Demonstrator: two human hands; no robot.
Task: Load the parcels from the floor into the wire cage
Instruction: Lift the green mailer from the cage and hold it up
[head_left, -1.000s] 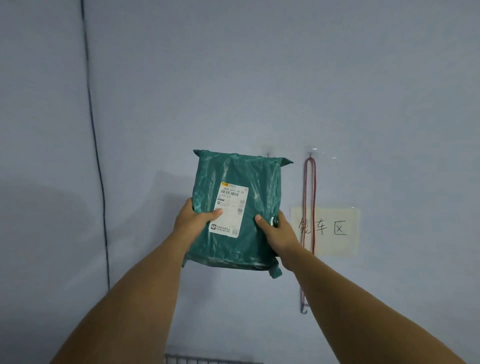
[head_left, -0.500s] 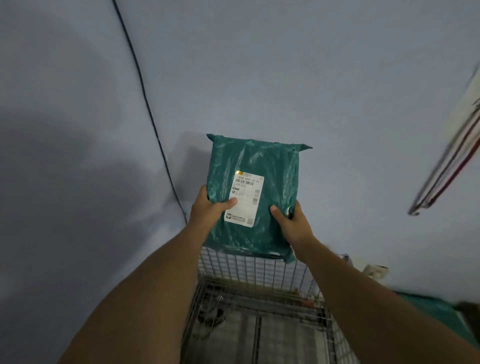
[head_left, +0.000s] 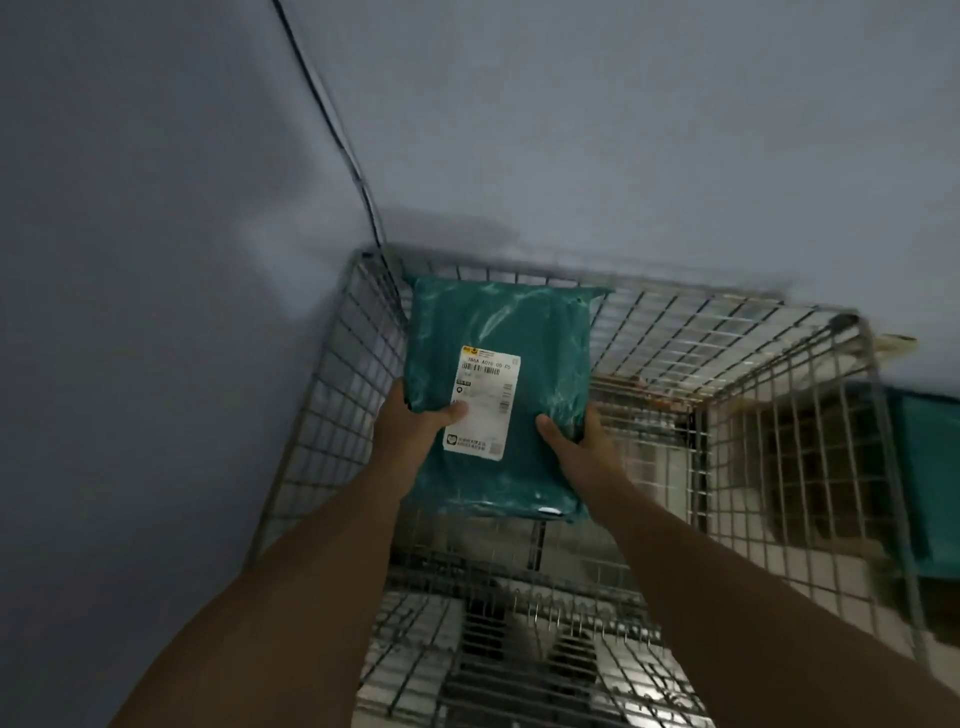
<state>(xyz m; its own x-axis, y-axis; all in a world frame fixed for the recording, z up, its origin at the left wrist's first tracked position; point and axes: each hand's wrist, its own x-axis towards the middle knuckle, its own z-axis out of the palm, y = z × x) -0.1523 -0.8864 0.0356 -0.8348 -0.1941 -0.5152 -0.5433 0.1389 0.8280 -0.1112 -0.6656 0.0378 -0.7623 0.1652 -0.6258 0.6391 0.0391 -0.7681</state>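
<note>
Green parcel (head_left: 519, 364) held over wire cage (head_left: 727, 364), near far-left corner. Long axis runs away from person, white label (head_left: 482, 402) face up. L hand (head_left: 415, 423) & R hand (head_left: 576, 447) grip its sides, thumbs on top.

One view only: a head-worn wide-angle camera. The scene is looked at forward and steeply down, from the near side of the wire cage (head_left: 675, 332), so its open top and mesh floor are seen from above. Both forearms are seen entering from the bottom edge. The left hand (head_left: 415, 415) and right hand (head_left: 576, 441) are framed near centre at arm's reach, with the parcel (head_left: 519, 322) gripped between them. The upper half is filled by the wall (head_left: 571, 130) just behind the cage. Cage wires are bowed and blurred toward the edges.
</note>
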